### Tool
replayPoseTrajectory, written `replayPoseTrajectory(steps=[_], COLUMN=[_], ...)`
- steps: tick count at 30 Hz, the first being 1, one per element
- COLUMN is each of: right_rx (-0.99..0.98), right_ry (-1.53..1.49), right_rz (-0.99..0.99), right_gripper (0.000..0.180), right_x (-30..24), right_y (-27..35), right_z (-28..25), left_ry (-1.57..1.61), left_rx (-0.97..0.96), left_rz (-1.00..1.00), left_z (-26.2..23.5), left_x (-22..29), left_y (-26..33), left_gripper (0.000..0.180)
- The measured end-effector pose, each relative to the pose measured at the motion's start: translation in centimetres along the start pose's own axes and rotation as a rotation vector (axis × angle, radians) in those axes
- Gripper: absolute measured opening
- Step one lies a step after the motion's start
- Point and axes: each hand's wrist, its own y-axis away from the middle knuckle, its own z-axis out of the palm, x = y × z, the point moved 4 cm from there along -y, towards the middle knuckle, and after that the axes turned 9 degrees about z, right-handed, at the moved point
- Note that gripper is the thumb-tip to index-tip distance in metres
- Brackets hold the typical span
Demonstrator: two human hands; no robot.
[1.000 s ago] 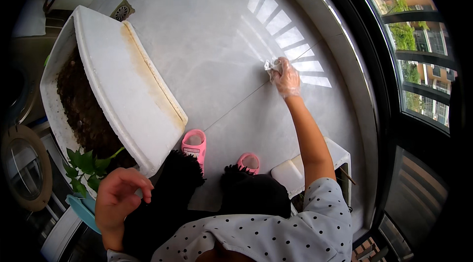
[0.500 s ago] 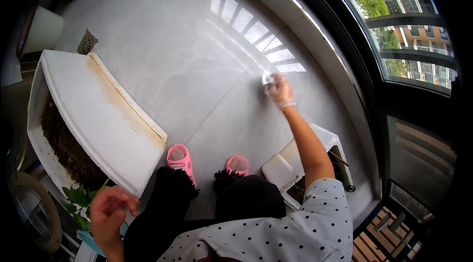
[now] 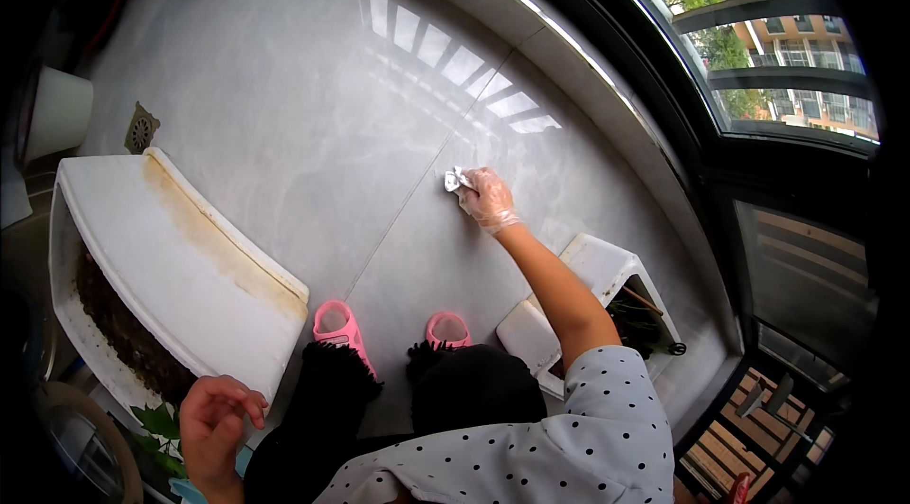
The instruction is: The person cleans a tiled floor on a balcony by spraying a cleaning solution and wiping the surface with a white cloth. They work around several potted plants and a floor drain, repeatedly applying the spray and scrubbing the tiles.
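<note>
My right hand (image 3: 489, 200), in a clear plastic glove, reaches out over the grey tiled floor (image 3: 284, 106). Between its fingers is a crumpled white tissue (image 3: 456, 180), held low beside the seam between two tiles. Whether the tissue presses on the floor I cannot tell for sure. My left hand (image 3: 214, 428) hangs near my left knee, fingers loosely bent and thumb apart, nothing visible in it. Close to it are green leaves (image 3: 159, 421) and the near end of a large white planter box (image 3: 180, 238) holding dark soil.
Pink slippers (image 3: 343, 333) are on my feet. On the right stands a smaller white foam box (image 3: 599, 262) with plants and sticks, below my forearm. A floor drain (image 3: 141, 128) and a white pot (image 3: 59, 113) lie far left. A raised ledge (image 3: 512, 6) runs under the windows.
My right hand has swept left and slightly nearer with the tissue, reaching the tile seam. The view has shifted a little. My left hand keeps its loose bent pose.
</note>
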Motion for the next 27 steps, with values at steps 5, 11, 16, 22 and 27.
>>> replayPoseTrajectory(steps=[5, 11, 16, 22, 27], right_rx=[0.137, 0.244, 0.364, 0.694, 0.595], right_ry=[0.001, 0.138, -0.064, -0.057, -0.079], right_rz=[0.437, 0.136, 0.196, 0.340, -0.133], right_gripper=[0.038, 0.038, 0.030, 0.018, 0.023], right_x=[3.3, 1.8, 5.7, 10.9, 2.0], right_y=[-2.1, -1.5, -4.1, -8.4, -5.7], right_z=[-7.4, -4.9, -4.7, -12.7, -3.0], left_ry=[-0.001, -0.042, -0.034, -0.040, -0.048], left_rx=[0.035, 0.053, 0.015, -0.005, -0.038], left_rz=[-0.019, -0.045, -0.048, -0.077, -0.085], left_z=[0.4, 0.8, 1.7, 2.3, 3.5], left_x=[-0.6, -0.4, -0.5, -0.7, -0.6], left_y=[-1.1, -1.6, -2.2, -3.2, -4.7], left_gripper=[0.038, 0.034, 0.035, 0.034, 0.034])
